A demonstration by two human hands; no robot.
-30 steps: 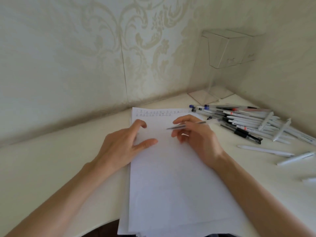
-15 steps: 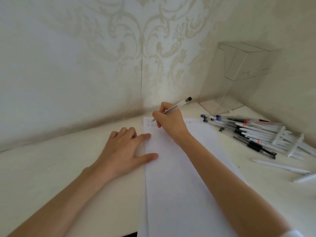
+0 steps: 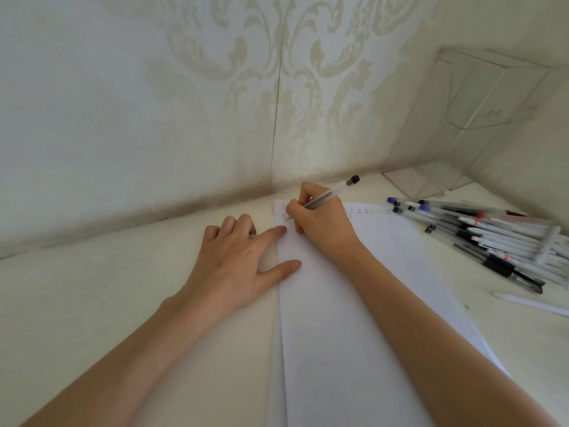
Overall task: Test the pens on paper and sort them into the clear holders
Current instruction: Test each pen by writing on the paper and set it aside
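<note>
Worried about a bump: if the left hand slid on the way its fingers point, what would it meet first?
Probably the right hand, gripping the pen just beyond the left hand, whose index fingertip touches the paper; depth is unclear.

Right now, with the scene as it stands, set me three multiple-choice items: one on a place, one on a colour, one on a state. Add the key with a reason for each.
1. Relative to the paper, the pile of pens lies:
A. to its right
B. to its left
C. on top of it

2. The end plug of the pen in the right hand is:
A. red
B. green
C. black

3. The left hand:
A. grips a pen
B. lies flat, thumb and forefinger on the paper's left edge
C. hangs in the air

Key:
1 A, the pile lies on the sheet's right side.
2 C, the raised end shows a black plug.
3 B, its fingers are straight and hold nothing.
</note>
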